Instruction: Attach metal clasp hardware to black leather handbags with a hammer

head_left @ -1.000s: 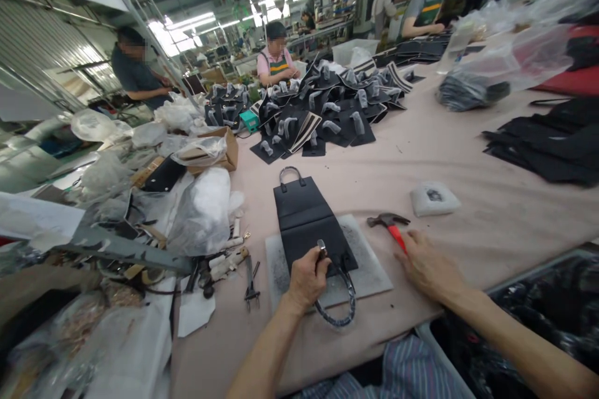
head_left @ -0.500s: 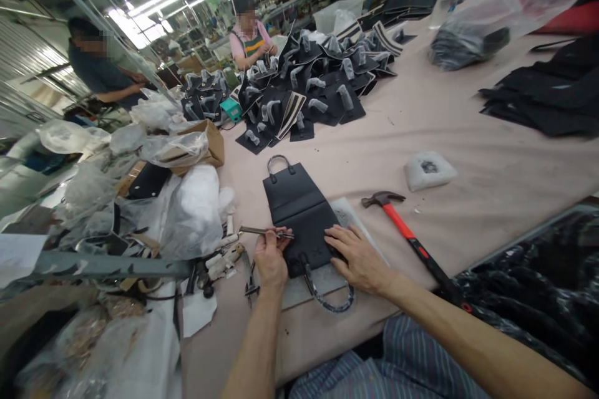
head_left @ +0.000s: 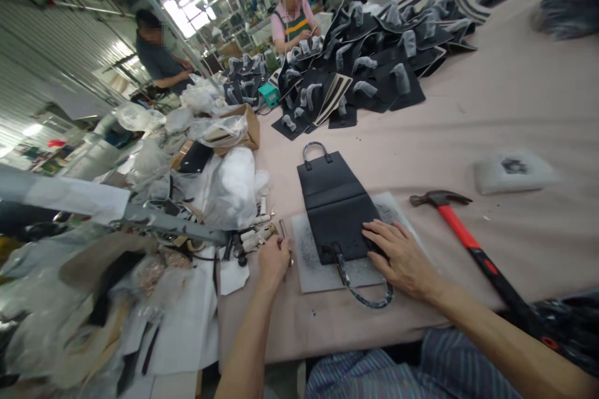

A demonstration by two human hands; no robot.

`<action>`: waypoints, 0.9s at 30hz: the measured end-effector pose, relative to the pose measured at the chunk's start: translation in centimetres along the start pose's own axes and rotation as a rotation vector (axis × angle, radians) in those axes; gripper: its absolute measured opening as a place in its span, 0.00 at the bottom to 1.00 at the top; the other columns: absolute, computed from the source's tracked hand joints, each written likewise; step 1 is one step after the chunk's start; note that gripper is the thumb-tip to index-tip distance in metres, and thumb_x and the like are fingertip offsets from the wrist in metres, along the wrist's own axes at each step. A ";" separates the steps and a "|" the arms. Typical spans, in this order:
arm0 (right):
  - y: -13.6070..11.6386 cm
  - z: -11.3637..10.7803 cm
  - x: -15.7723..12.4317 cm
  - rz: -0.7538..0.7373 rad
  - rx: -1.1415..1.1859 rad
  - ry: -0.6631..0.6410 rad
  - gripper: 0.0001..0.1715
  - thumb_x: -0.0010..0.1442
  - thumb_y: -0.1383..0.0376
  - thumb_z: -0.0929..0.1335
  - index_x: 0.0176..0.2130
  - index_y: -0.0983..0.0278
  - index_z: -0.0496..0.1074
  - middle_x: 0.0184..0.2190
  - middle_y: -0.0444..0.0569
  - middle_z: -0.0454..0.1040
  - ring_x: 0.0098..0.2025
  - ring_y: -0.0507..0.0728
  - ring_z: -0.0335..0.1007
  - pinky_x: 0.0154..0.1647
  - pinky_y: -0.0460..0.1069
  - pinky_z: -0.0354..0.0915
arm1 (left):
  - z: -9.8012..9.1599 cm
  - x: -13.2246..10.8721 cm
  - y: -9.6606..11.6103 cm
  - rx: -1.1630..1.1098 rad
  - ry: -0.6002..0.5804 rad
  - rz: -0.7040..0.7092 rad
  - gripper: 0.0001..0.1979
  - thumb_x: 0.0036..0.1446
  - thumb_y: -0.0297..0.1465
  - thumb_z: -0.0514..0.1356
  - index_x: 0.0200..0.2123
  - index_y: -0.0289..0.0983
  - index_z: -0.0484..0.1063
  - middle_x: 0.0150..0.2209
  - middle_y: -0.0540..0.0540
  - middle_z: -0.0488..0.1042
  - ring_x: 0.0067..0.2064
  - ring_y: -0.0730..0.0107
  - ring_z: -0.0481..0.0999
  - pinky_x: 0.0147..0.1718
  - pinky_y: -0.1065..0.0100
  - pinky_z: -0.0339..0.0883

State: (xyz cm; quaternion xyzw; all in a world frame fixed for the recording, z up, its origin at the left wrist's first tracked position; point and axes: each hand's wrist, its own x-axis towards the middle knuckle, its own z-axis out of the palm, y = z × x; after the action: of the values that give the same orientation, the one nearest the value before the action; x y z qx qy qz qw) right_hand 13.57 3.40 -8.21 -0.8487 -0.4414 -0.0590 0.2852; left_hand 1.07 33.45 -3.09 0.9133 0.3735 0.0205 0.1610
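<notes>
Left hand (head_left: 274,262) curled at a slim metal tool (head_left: 282,230); can't tell whether gripped. Right hand (head_left: 400,257) open, fingers spread on the black handbag body (head_left: 339,224), apparently steadying it on the pale slab (head_left: 309,275). Claw hammer (head_left: 461,230) to the right, handle personward, presumably for reach.

Under the right fingers (head_left: 381,238), the bag panel (head_left: 344,221) is seen as smooth, matt and leather-like — its near handle (head_left: 369,305) is wrapped in glossy clear plastic. To their right, the hammer (head_left: 461,227) is headed in dull metal. By the left fingers (head_left: 281,252), a slim tool (head_left: 282,229) is seen as metal; beyond them, a translucent plastic bag (head_left: 234,190) is crumpled. Around both — creased cloth is spread over the table (head_left: 421,156).
</notes>
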 end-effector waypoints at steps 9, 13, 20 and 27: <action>0.8 1.0 -0.2 -0.057 -0.042 0.039 0.23 0.67 0.59 0.63 0.58 0.62 0.70 0.62 0.55 0.71 0.64 0.69 0.65 0.65 0.68 0.56 | -1.3 0.8 -4.1 0.050 0.036 -0.135 0.11 0.62 0.35 0.58 0.33 0.37 0.79 0.34 0.39 0.82 0.39 0.55 0.80 0.37 0.64 0.65; 0.8 0.9 -0.1 -0.069 -0.058 0.041 0.23 0.68 0.59 0.62 0.58 0.62 0.69 0.62 0.56 0.71 0.63 0.69 0.65 0.64 0.68 0.56 | -1.0 0.1 -4.8 0.009 -0.019 -0.119 0.13 0.61 0.40 0.62 0.31 0.37 0.79 0.32 0.42 0.81 0.37 0.59 0.80 0.36 0.66 0.65; 0.7 0.9 -0.2 -0.069 -0.067 0.042 0.23 0.67 0.59 0.63 0.59 0.63 0.69 0.62 0.56 0.70 0.64 0.69 0.65 0.64 0.68 0.56 | -1.0 0.1 -4.2 0.100 -0.037 -0.067 0.07 0.57 0.31 0.64 0.39 0.36 0.78 0.34 0.42 0.81 0.37 0.58 0.79 0.39 0.63 0.70; 0.8 1.0 -0.2 -0.053 -0.035 0.047 0.23 0.66 0.60 0.64 0.58 0.62 0.70 0.62 0.55 0.70 0.64 0.68 0.65 0.65 0.67 0.56 | -0.6 -0.9 -3.8 0.256 -0.002 0.167 0.14 0.63 0.22 0.53 0.44 0.38 0.78 0.46 0.38 0.77 0.49 0.57 0.77 0.48 0.62 0.70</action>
State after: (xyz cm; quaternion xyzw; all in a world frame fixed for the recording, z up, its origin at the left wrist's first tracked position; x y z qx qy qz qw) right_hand 13.92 3.50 -9.45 -0.8399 -0.4560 -0.0940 0.2790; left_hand -2.30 35.55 -3.60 0.9543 0.2956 -0.0148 0.0413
